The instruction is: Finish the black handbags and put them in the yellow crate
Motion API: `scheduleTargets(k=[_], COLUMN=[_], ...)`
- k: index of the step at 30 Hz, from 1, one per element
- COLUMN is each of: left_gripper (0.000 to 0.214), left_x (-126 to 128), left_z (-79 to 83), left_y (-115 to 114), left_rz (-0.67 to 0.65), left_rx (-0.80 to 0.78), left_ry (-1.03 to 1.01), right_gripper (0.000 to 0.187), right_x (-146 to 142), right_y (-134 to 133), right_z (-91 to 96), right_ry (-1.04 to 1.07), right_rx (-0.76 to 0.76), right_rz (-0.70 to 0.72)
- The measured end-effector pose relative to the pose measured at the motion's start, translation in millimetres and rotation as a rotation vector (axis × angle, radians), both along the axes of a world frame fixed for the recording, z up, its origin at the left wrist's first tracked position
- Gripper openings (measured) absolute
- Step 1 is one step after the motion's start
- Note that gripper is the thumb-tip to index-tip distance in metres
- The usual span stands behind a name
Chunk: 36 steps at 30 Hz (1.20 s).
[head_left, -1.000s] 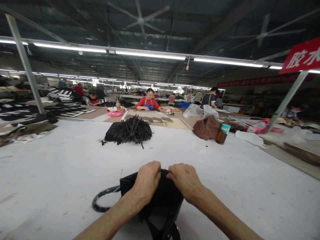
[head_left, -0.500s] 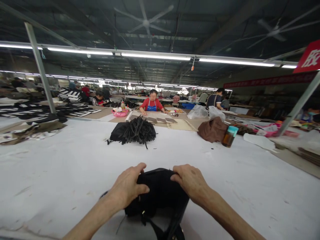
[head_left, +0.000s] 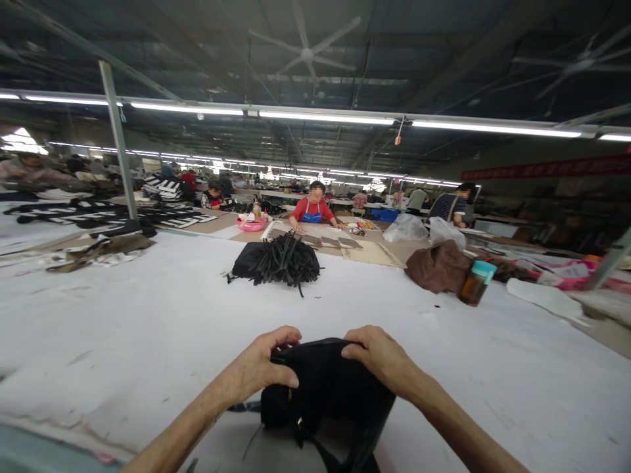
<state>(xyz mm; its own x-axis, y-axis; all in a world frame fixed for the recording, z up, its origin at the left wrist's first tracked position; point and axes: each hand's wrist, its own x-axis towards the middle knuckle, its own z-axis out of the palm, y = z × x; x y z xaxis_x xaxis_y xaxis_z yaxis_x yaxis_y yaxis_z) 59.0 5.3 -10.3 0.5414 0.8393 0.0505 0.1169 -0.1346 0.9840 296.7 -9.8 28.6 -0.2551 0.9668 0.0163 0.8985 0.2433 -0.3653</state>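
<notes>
A black fabric bag (head_left: pixel 340 384) with a dangling strap and small gold-coloured metal fittings stands on the white tabletop in front of me. My left hand (head_left: pixel 263 361) grips its upper left corner, the thumb on the near face and the fingers reaching over the far side. At the upper right edge, my right hand (head_left: pixel 377 355) is closed on the bag with the thumb on the near side. Some fingertips are hidden behind the fabric. The lower part of the bag runs toward the bottom edge of the view.
Beyond the bag lies a pile of black strips (head_left: pixel 286 259). A brown cloth bundle (head_left: pixel 438 266) and a teal-lidded bottle (head_left: pixel 477 284) stand right. A co-worker in red (head_left: pixel 313 210) sits across the white table (head_left: pixel 148 328), near a pink basin (head_left: pixel 251 224). Black-and-white pieces (head_left: pixel 113 213) lie left.
The view has turned slightly left, so the surroundings appear shifted right. Both hands keep their hold on the black bag, which sits a little further right in view.
</notes>
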Motion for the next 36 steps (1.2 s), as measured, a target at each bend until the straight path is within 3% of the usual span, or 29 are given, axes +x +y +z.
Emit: scheduleTargets(k=[10, 18, 21, 27, 30, 36], left_gripper=[0.022, 0.021, 0.023, 0.031, 0.033, 0.031], left_x=[0.1, 10.6, 8.3, 7.4, 7.4, 6.6], left_z=[-3.4, -9.4, -11.4, -16.3, -16.6, -16.2], left_y=[6.0, 13.1, 12.2, 7.9, 7.4, 6.0], left_rz=[-0.079, -0.102, -0.089, -0.072, -0.084, -0.074], left_rx=[-0.075, -0.026, -0.056, -0.119, -0.123, -0.087], left_ry=[0.14, 0.099, 0.062, -0.059, -0.072, -0.066], right_gripper=[0.021, 0.019, 0.018, 0.028, 0.021, 0.015], right_x=[4.6, 24.9, 27.2, 0.4, -21.8, -43.5], right_y=[-10.9, -19.3, -19.7, -27.7, -32.7, -28.8], right_z=[3.2, -1.5, -3.4, 5.3, 10.4, 2.4], right_ry=[-0.099, -0.079, -0.135, -0.298, -0.302, -0.314], right_rx=[0.076, 0.022, 0.083, 0.353, 0.344, 0.338], right_rz=[-0.072, -0.041, -0.022, 0.154, 0.223, 0.148])
